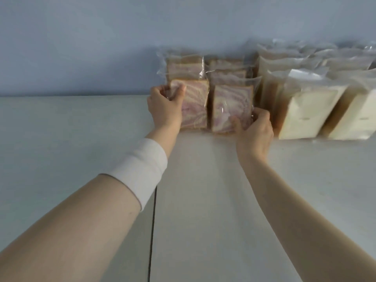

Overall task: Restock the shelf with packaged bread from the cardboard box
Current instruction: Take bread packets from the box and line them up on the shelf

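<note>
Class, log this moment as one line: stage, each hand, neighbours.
stage: shelving | left hand: grips left marbled pack | right hand: grips right marbled pack | neighbours: pale loaves on shelf

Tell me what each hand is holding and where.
The left hand grips the left marbled pack at its upper left edge; the right hand grips the right marbled pack at its lower right corner.

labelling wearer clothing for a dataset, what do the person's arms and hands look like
The left hand and right hand are bare, with no gloves or watch in view. A wide white fabric band wraps the left forearm above the wrist. The right forearm is uncovered.
</note>
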